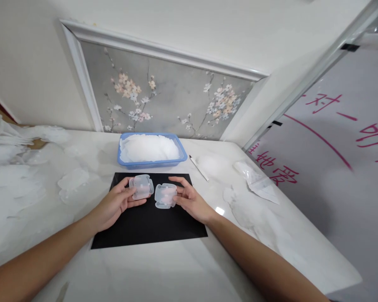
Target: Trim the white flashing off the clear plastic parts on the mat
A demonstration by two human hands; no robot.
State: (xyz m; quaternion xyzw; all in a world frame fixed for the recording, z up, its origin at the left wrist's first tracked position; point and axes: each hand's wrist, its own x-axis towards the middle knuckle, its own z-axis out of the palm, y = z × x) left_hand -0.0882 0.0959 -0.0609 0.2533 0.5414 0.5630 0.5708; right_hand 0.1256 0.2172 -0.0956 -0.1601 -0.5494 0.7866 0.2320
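Observation:
My left hand [121, 200] grips a thin translucent plastic piece [141, 187], squarish with notched, rounded edges. A similar translucent piece [164, 196] is pinched in my right hand [190, 199], its index finger stretched out above. The two pieces are held side by side, a narrow gap apart, and fingers show faintly through both. Beneath them lies a black rectangular mat [151, 228]. Just behind the mat stands a blue plastic basket [121, 161], heaped with white translucent pieces [149, 147].
A white pen [199, 168] lies right of the basket. Farther right are a clear plastic bag [258, 182] and a whiteboard [343, 138] with red writing. Piles of white translucent pieces [12, 188] cover the left of the marble-patterned table [138, 272]. A floral wall panel [176, 92] rises behind.

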